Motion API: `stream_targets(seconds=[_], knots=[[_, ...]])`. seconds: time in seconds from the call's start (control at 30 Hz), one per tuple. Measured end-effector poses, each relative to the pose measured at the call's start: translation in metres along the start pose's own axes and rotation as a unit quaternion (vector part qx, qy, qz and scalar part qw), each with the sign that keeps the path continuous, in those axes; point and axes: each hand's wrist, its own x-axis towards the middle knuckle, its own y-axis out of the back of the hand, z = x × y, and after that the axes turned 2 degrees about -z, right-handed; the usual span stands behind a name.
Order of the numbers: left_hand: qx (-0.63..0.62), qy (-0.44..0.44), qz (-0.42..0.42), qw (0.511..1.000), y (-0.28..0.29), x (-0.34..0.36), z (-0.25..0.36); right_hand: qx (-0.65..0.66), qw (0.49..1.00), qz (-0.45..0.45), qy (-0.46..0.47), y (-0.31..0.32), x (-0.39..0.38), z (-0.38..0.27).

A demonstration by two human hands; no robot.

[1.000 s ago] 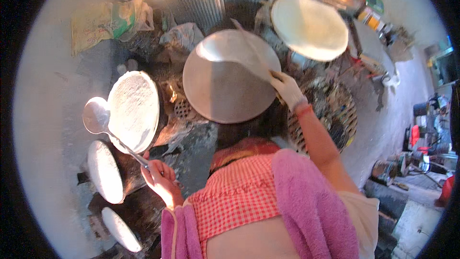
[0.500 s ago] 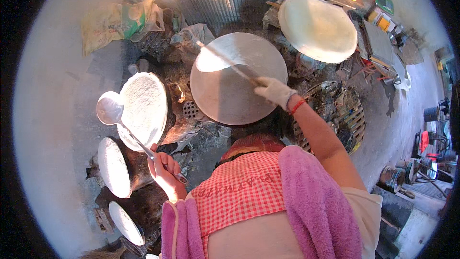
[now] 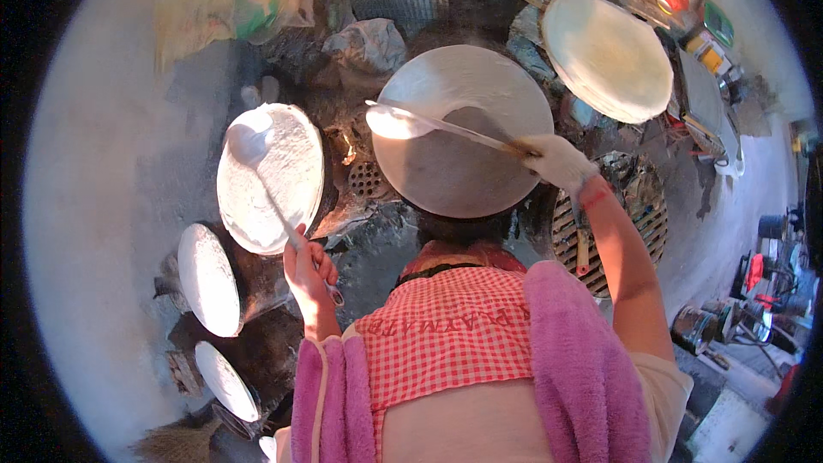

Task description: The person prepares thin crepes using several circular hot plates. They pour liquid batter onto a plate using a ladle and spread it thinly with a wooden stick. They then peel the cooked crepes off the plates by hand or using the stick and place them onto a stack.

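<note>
My left hand (image 3: 309, 274) is closed round the handle of a long metal ladle (image 3: 273, 204). The ladle's bowl lies over the white batter (image 3: 291, 150) in a round tub on the left. A pale glove covers my right hand (image 3: 561, 161), which grips one end of a long flat wooden stick (image 3: 446, 127). That stick slants across the round griddle (image 3: 459, 189), its far tip near the griddle's left edge. Beneath it the griddle's surface is partly pale and partly darker, with a bright sunlit patch at the left.
A stack of large thin round pancakes (image 3: 607, 56) stands at the far right. Beside my right forearm is a round slatted grate (image 3: 656, 236). More round white-topped containers (image 3: 208, 279) line the left side. A crumpled plastic bag (image 3: 364, 43) lies behind the griddle; metal mesh stands farther back.
The ladle's bowl has moved from beyond the tub's left rim to over the batter. My right hand has shifted toward the griddle's right edge with the stick. The whole view has turned slightly.
</note>
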Motion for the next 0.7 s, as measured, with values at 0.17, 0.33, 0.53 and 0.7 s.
stream_targets(seconds=[0.17,0.33,0.53,0.7], knots=[[0.336,-0.085,-0.094,0.933,-0.001,0.020,-0.011,0.202,0.965,0.126,-0.114,0.007,-0.008,0.031],[0.534,-0.270,-0.137,0.789,-0.018,0.016,-0.033,0.128,0.991,0.047,-0.011,-0.036,0.033,0.014],[0.499,-0.215,-0.162,0.823,0.024,-0.037,-0.052,0.173,0.982,0.020,-0.072,-0.081,-0.051,0.009],[0.483,-0.177,-0.280,0.810,0.049,-0.058,-0.031,0.142,0.967,0.088,-0.192,-0.157,-0.147,-0.015]])
